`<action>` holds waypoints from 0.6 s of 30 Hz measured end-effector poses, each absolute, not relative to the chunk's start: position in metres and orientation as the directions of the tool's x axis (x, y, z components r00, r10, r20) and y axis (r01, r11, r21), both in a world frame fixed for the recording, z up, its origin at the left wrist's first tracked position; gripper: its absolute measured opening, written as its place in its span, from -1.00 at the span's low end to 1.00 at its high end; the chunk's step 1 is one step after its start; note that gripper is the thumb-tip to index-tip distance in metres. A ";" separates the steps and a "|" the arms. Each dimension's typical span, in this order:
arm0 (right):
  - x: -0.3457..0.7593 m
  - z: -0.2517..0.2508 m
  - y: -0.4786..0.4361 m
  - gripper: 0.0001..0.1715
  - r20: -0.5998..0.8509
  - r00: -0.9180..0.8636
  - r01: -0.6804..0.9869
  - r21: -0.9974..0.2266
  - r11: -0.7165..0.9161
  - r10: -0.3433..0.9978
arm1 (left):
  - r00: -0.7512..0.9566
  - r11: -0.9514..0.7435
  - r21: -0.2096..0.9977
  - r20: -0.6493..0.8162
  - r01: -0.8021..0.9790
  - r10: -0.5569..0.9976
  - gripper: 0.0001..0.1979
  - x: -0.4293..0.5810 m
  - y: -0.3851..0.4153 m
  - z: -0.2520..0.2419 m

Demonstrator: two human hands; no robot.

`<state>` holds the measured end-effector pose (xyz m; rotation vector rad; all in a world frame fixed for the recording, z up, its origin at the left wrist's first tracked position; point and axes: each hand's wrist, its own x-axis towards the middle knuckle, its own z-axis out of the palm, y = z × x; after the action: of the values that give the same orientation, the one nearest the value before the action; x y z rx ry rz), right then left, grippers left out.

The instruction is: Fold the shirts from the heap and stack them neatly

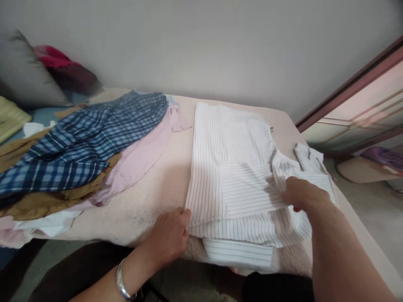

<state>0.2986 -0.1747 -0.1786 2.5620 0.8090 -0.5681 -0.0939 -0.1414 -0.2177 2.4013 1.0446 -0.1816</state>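
A white shirt with thin dark stripes [208, 167] lies partly folded on the pale bed cover [151, 197]. One sleeve is laid across its body, and part of the cloth hangs at the near edge. My left hand [171, 230], with a silver bangle at the wrist, pinches the shirt's near left corner. My right hand [304, 193] is closed on the shirt near the collar end at the right; its fingertips are mostly hidden behind the hand. A bunched striped part reaches past it toward the bed's right edge.
On the left lie a blue plaid shirt [94, 134], a pink garment [138, 157] and a mustard-brown garment [63, 195]. A grey pillow [31, 71] leans at the far left. The wall runs along the back; a pink-framed panel [362, 96] stands at right.
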 end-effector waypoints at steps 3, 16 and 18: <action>0.294 -0.179 -0.176 -0.81 -0.312 0.765 0.639 0.265 -0.722 0.563 | 0.715 -0.592 0.419 -0.253 0.688 0.652 -0.92 -0.090 -0.144 -0.214; 0.225 -0.219 0.000 -0.68 -0.378 0.432 0.247 -0.824 -0.510 0.819 | 0.790 -0.762 0.238 -0.045 0.603 0.611 -0.76 -0.070 -0.153 -0.248; 0.219 -0.227 0.047 -0.65 -0.396 0.421 0.151 -0.856 -0.494 0.816 | 0.781 -0.766 0.242 0.052 0.595 0.622 -0.77 -0.074 -0.153 -0.260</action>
<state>0.2187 0.0468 -0.2267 3.1958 1.3754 -1.8355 -0.0738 -0.1528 -0.2597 2.7605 0.9556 0.1899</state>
